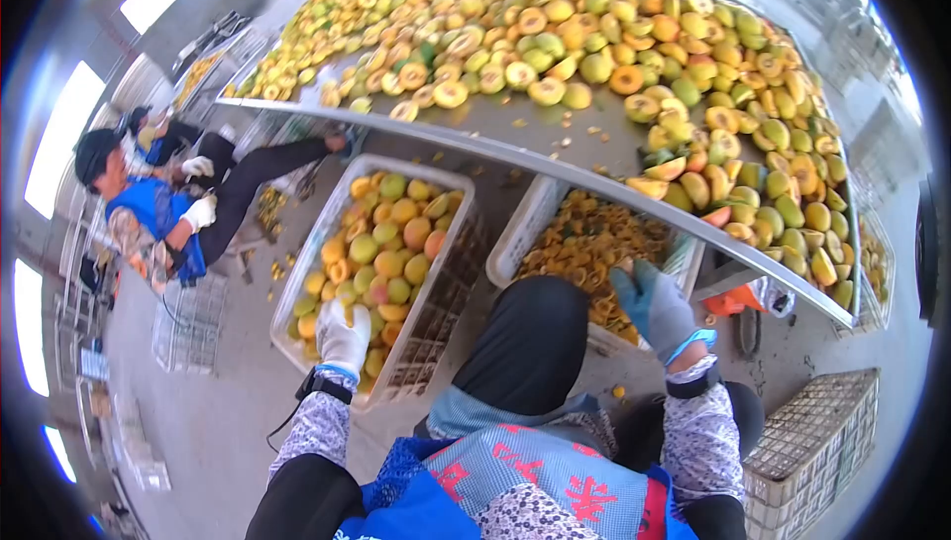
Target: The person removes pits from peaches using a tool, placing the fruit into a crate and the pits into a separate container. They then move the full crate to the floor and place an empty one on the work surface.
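We see fruit (391, 265) in the left crate (442, 314) and scraps (591, 241) in the right crate (512, 239), seemingly placed for short reaches by left hand (344, 337) and right hand (660, 310), whose grasps we cannot tell.

1. One metal table (535, 131) carries halved fruit (520, 74), too many to count.
2. Two filled crates stand at the table's near edge: one whole-fruit crate (443, 307), one scrap crate (508, 251).
3. Two gloved hands, left hand (344, 339) and right hand (662, 314), work this side of the table.
4. Two co-workers (157, 208) (153, 150) appear left of the table.
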Motion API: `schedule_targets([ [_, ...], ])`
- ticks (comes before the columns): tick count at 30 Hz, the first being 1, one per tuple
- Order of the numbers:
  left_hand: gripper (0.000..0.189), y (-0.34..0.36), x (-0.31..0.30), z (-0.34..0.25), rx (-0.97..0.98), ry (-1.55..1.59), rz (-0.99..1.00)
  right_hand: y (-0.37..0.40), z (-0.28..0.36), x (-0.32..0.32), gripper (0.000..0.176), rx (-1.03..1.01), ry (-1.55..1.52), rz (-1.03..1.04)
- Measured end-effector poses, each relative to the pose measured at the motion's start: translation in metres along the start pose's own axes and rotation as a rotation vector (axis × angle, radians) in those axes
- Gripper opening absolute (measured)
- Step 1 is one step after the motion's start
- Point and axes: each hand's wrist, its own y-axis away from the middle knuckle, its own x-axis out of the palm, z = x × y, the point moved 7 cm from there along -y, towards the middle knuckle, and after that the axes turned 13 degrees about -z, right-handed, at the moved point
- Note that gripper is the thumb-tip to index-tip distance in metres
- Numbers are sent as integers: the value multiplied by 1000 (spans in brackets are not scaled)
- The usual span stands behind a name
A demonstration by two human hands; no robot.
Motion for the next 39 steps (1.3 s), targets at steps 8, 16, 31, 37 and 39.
schedule_targets([
  [8,39,-140,-12,-385,464,866,-96,-14,-5,-31,27,19,16,-13],
  [16,59,-218,135,-496,399,141,402,-19,6,-39,23,-89,-55,-84],
  [31,31,-12,0,-485,-127,1923,948,-39,37,-61,21,-60,-397,-361],
  [37,38,10,-6,-487,-315,2127,927,-36,33,-49,29,-34,-536,-279],
  [39,40,15,-8,-491,-324,2183,952,-35,33,-46,30,-36,-583,-285],
])
